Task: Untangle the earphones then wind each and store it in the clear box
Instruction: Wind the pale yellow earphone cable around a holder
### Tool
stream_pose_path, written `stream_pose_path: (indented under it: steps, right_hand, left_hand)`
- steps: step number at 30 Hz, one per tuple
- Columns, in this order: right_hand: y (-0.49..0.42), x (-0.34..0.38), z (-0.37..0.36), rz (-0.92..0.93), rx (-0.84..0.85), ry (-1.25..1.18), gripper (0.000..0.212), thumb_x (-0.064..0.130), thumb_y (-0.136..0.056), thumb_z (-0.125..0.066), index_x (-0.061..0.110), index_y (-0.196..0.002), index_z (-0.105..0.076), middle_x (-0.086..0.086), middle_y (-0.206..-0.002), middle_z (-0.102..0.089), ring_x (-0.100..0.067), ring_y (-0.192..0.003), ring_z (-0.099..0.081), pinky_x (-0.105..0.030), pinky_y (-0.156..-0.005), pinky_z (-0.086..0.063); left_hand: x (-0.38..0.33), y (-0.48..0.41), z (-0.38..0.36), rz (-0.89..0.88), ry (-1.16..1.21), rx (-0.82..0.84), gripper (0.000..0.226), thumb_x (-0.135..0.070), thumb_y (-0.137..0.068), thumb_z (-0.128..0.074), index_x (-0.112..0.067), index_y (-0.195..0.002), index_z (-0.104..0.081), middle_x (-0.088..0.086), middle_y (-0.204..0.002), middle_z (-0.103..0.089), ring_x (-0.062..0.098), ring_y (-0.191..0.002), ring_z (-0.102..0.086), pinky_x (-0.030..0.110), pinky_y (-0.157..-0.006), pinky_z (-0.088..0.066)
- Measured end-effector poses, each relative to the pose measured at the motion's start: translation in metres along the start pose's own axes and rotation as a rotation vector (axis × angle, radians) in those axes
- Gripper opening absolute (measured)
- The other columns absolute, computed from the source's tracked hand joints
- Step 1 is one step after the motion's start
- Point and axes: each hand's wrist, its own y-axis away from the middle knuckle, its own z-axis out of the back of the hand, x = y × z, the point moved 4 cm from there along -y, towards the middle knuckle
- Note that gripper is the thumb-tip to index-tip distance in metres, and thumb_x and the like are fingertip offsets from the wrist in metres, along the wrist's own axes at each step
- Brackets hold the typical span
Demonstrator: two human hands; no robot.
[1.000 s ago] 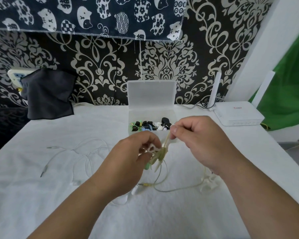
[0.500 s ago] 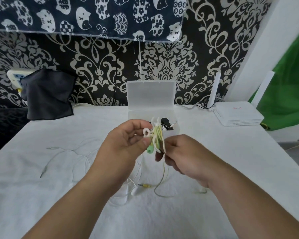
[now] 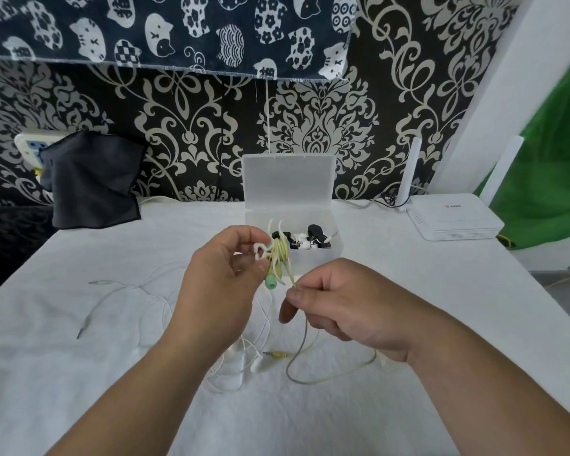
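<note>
My left hand (image 3: 218,284) pinches a small wound bundle of yellow-green earphones (image 3: 277,258), with a green ear tip hanging below it. My right hand (image 3: 346,307) pinches the free yellow cable just right of the bundle. The rest of that cable (image 3: 310,373) loops down over the white cloth to its plug (image 3: 277,354). A tangle of white earphones (image 3: 165,311) lies on the cloth left of and under my left hand. Behind my hands stands the clear box (image 3: 334,255), lid up, holding black and white earphones.
The table wears a white cloth (image 3: 310,422). A dark cloth (image 3: 93,182) hangs at the back left by a wall socket. A white router (image 3: 454,218) with upright antennas sits at the back right. A green sheet (image 3: 547,179) hangs further right.
My right hand has dropped from above the bundle to below and right of it, drawing the cable with it. My left hand lifted the bundle slightly toward the box.
</note>
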Motion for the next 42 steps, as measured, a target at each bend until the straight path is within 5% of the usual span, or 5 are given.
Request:
stream_pose_path:
  steps: [6,16,31,38,42]
  right_hand:
    - [0.008,0.013,0.020,0.084,-0.153,0.067,0.021,0.020,-0.098,-0.061,0.012,-0.084,-0.074,0.021,-0.041,-0.047,0.004,-0.040,-0.047,-0.005,-0.045,-0.032]
    - [0.010,0.015,0.045,0.252,-0.572,0.385,0.016,0.027,-0.091,-0.069,0.022,-0.077,-0.073,0.020,-0.052,-0.053,-0.002,-0.049,-0.045,-0.015,-0.049,-0.034]
    - [-0.005,-0.002,0.010,0.000,-0.163,0.127,0.029,0.027,-0.102,-0.054,0.019,-0.079,-0.071,0.008,-0.055,-0.053,-0.008,-0.051,-0.048,-0.019,-0.053,-0.041]
    - [-0.005,0.000,0.000,-0.021,-0.101,0.210,0.025,0.033,-0.101,-0.054,0.025,-0.094,-0.077,0.011,-0.103,-0.074,0.001,-0.100,-0.065,-0.021,-0.092,-0.048]
    - [-0.002,0.005,0.002,-0.017,-0.142,0.163,0.028,0.033,-0.101,-0.054,0.024,-0.087,-0.077,0.010,-0.101,-0.073,0.002,-0.099,-0.063,-0.020,-0.090,-0.045]
  left_hand:
    - [-0.006,0.003,-0.004,-0.223,-0.460,0.099,0.035,0.000,-0.091,-0.062,-0.035,-0.094,-0.062,-0.020,-0.090,-0.064,-0.004,-0.092,-0.059,0.007,-0.074,-0.044]
    - [-0.005,0.007,-0.011,-0.168,-0.315,0.313,0.038,0.001,-0.094,-0.060,-0.037,-0.088,-0.063,-0.020,-0.086,-0.068,-0.001,-0.082,-0.065,0.009,-0.071,-0.046]
    - [0.003,-0.003,-0.010,0.087,0.494,0.216,0.020,-0.002,-0.079,-0.069,-0.013,-0.095,-0.069,0.012,-0.092,-0.068,0.028,-0.080,-0.061,0.037,-0.081,-0.052]
    - [0.001,-0.002,-0.007,0.112,0.499,0.120,0.025,0.008,-0.095,-0.051,-0.011,-0.100,-0.067,0.035,-0.113,-0.054,0.053,-0.102,-0.061,0.046,-0.090,-0.057]
    - [-0.001,-0.001,-0.005,0.088,0.378,0.036,0.028,0.008,-0.095,-0.053,-0.015,-0.096,-0.069,0.028,-0.112,-0.054,0.037,-0.084,-0.062,0.052,-0.092,-0.057]
